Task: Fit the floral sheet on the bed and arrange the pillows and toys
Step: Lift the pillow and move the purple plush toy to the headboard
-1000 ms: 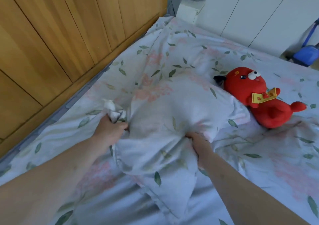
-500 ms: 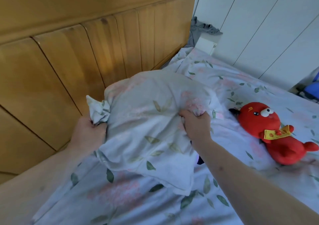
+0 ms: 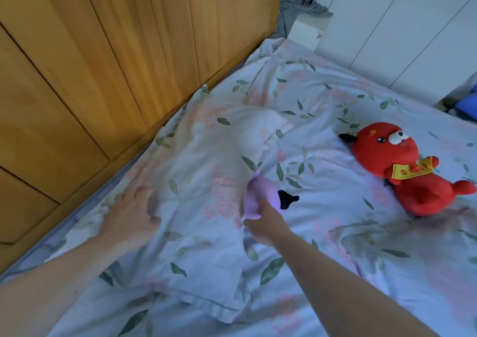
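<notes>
The floral sheet (image 3: pixel 343 223) covers the bed, with some wrinkles. A pillow (image 3: pixel 206 179) in a matching floral case lies flat beside the wooden headboard. My left hand (image 3: pixel 131 212) rests on the pillow's left edge with its fingers spread. At the pillow's right edge my right hand (image 3: pixel 267 224) grips a small lilac soft toy (image 3: pixel 254 197) that has a black part (image 3: pixel 287 199) sticking out. The image is blurred there. A red plush toy (image 3: pixel 402 166) with a yellow scarf lies on its side at the right.
The wooden headboard (image 3: pixel 103 78) runs along the left. White wardrobe doors (image 3: pixel 402 32) stand behind the bed. Grey clothes (image 3: pixel 302 3) hang over a white bedside unit at the far corner. A blue object (image 3: pixel 467 103) shows at the right edge.
Both hands lifted the pillow up against the headboard, then laid it flat. My left hand has let go and rests open. My right hand now holds the lilac toy.
</notes>
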Motion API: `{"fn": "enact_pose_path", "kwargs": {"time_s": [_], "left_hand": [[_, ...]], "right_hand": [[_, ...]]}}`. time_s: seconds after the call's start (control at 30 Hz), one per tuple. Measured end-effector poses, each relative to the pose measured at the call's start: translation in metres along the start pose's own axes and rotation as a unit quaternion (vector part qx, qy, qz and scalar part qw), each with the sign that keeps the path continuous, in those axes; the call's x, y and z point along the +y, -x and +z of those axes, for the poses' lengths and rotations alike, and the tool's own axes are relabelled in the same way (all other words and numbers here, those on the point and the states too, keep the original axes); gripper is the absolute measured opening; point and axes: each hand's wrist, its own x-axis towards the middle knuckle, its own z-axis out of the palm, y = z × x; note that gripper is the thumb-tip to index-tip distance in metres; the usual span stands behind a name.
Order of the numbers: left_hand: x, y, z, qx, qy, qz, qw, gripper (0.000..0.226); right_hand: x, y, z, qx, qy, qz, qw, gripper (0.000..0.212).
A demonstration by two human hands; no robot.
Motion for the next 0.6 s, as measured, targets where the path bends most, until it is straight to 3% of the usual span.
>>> {"fn": "enact_pose_path", "kwargs": {"time_s": [0.1, 0.23, 0.3, 0.4, 0.47, 0.6], "left_hand": [[0.071, -0.005, 0.003, -0.014, 0.035, 0.086, 0.996, 0.074], [0.118, -0.015, 0.034, -0.115, 0.001, 0.047, 0.992, 0.129], [0.121, -0.017, 0.056, -0.156, -0.063, 0.030, 0.985, 0.143], [0.117, -0.027, 0.082, -0.157, -0.085, 0.020, 0.984, 0.144], [0.113, -0.042, 0.096, -0.170, -0.078, 0.021, 0.982, 0.145], [0.090, -0.079, 0.142, -0.173, -0.085, 0.058, 0.980, 0.153]], "right_hand": [[0.020, 0.002, -0.019, 0.053, 0.105, -0.052, 0.992, 0.087], [0.033, -0.014, -0.038, 0.124, 0.176, -0.070, 0.974, 0.104], [0.034, -0.028, -0.044, 0.098, 0.208, -0.068, 0.971, 0.113], [0.033, -0.046, -0.034, 0.032, 0.217, -0.058, 0.974, 0.121], [0.035, -0.053, -0.027, 0.048, 0.199, -0.032, 0.978, 0.108], [0.046, -0.055, -0.015, 0.062, 0.180, -0.045, 0.981, 0.053]]}}
